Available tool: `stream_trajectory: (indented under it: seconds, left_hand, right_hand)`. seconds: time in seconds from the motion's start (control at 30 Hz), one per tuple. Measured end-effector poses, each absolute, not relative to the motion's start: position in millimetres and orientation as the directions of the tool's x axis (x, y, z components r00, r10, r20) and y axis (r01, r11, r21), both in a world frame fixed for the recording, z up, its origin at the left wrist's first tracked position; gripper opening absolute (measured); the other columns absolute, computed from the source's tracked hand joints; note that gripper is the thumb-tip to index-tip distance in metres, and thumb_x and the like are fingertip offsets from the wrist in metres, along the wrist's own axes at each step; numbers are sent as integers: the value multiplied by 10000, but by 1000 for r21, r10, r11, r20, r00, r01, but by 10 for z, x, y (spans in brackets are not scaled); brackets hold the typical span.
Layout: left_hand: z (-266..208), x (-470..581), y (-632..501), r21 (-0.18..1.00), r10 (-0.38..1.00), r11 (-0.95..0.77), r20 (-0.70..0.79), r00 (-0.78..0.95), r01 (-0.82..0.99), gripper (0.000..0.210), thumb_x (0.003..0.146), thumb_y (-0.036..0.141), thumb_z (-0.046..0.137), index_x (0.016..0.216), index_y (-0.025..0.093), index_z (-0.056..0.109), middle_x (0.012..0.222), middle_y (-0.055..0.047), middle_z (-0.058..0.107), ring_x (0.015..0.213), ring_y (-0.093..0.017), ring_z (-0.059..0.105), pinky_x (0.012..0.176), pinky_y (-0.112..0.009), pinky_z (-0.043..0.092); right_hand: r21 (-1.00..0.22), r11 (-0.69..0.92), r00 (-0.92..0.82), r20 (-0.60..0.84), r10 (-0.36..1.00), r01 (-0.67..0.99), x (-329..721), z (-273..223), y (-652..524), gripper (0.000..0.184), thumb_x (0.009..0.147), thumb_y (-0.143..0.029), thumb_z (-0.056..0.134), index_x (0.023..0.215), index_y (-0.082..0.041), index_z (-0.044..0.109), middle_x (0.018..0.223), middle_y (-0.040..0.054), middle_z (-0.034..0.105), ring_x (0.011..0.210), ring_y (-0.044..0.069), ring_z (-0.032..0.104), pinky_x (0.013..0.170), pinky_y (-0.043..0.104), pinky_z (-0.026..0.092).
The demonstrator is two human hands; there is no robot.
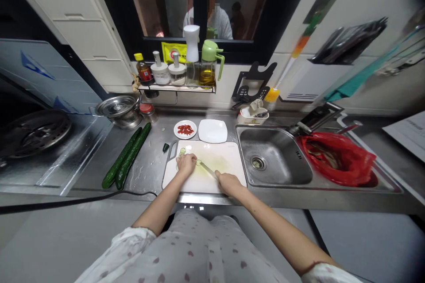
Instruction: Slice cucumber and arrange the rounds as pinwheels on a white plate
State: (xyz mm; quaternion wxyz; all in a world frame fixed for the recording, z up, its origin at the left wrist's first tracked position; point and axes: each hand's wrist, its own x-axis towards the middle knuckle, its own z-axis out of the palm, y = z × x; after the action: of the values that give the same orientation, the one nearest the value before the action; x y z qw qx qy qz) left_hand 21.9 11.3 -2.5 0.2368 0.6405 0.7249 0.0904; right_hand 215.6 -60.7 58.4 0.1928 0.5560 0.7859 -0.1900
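On the white cutting board (212, 184), my right hand (229, 184) is closed round the handle of a kitchen knife (209, 170). The blade points left, its tip by a thin cucumber slice (198, 162). My left hand (186, 163) rests on the board left of the blade, fingers bent and together over pale green cucumber pieces, which it mostly hides. More cucumber slices (182, 151) lie just beyond it. A dark green cucumber end (165, 147) sits on the counter beside the board's handle.
Two whole cucumbers (128, 157) lie at left, near a steel pot (117, 112). Behind the board stand a plate of chopped red pepper (185, 129) and a bare white plate (213, 131). On the right are the sink (275, 159) and a red plastic bag (341, 159).
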Motion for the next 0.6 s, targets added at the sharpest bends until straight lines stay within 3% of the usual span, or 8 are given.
stream_trajectory:
  seconds: [0.6]
  left_hand:
    - [7, 220, 100, 427, 968, 159, -247, -54, 890, 206, 814, 262, 526, 895, 289, 714, 986, -51, 695, 1096, -268, 515, 926, -415, 300]
  right_hand:
    - [-38, 358, -328, -500, 801, 933, 2035, 595, -455, 349, 884, -93, 349, 1201, -167, 474, 995, 166, 680, 940, 250, 659, 743, 334, 470]
